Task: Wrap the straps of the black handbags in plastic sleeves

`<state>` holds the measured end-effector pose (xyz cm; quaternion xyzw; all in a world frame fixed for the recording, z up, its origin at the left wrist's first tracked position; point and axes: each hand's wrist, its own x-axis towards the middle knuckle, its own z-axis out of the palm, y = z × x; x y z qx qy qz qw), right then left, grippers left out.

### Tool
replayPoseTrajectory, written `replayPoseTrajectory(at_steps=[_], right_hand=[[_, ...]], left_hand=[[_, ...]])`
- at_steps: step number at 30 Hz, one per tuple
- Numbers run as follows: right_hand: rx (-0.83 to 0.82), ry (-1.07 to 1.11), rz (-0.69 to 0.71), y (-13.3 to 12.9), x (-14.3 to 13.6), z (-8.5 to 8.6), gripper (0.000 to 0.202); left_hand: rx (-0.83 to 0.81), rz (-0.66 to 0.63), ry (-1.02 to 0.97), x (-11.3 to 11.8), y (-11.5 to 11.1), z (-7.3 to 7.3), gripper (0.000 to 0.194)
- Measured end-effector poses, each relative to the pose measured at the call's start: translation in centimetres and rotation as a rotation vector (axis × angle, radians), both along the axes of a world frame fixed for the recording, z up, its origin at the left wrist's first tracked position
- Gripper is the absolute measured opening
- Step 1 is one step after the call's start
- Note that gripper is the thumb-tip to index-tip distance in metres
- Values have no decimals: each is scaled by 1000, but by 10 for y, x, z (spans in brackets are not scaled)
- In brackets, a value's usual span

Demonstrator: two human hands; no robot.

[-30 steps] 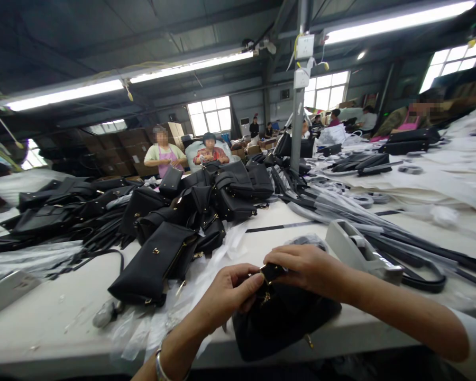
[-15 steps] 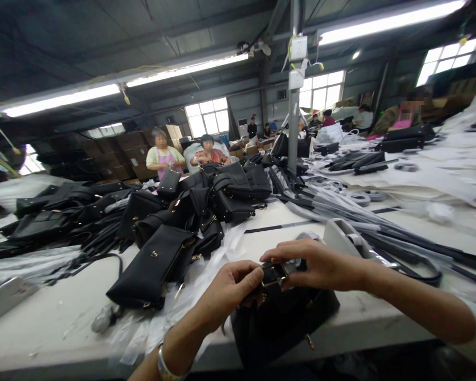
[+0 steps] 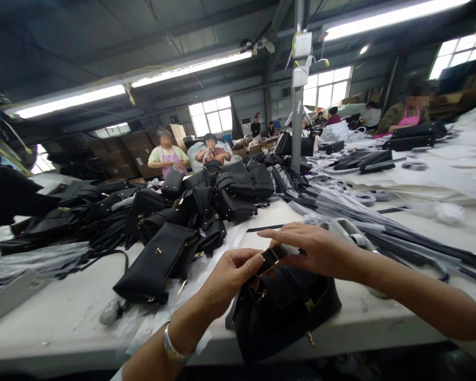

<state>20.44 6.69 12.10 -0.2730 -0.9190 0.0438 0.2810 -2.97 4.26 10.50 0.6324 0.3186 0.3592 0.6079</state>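
Observation:
A black bag (image 3: 281, 323) with gold-coloured fittings lies at the table's front edge, below my hands. My left hand (image 3: 232, 275) pinches a gold-rimmed buckle (image 3: 270, 260) on a black strap between thumb and fingers, just above the bag. My right hand (image 3: 317, 251) is at the buckle's right side, its index finger stretched over the top and its thumb beneath, closed around the strap end. What lies between the right fingertips is partly hidden.
Left of my hands lies another black bag (image 3: 156, 262), with a heap of black bags (image 3: 238, 185) behind it. A pole (image 3: 296, 127) rises beyond. Long wrapped straps (image 3: 381, 233) and a white tape dispenser (image 3: 347, 233) are at right. Several people sit or stand farther back.
The buckle has tilted and my right index finger has stretched out farther left across it. The bag's opening shows more. A dark shape has come in at the left edge.

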Motion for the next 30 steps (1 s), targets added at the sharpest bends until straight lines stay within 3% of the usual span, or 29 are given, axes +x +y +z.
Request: replayPoseTrajectory(at_steps=[6, 12, 16, 20, 23, 30], right_hand=[[30, 66, -64, 5, 9, -1, 50], [267, 46, -14, 4, 7, 14, 33], [347, 94, 19, 15, 16, 17, 27], [390, 153, -55, 29, 20, 26, 27], [439, 172, -69, 42, 11, 41, 25], [488, 392, -169, 69, -29, 74, 17]], left_hand=[[-14, 101, 13, 4, 4, -3, 38], [78, 232, 128, 16, 9, 0, 43], [93, 114, 103, 14, 9, 6, 44], [110, -43, 112, 1, 13, -1, 43], [100, -41, 26, -3, 19, -8, 32], [128, 206, -337, 18, 28, 2, 23]])
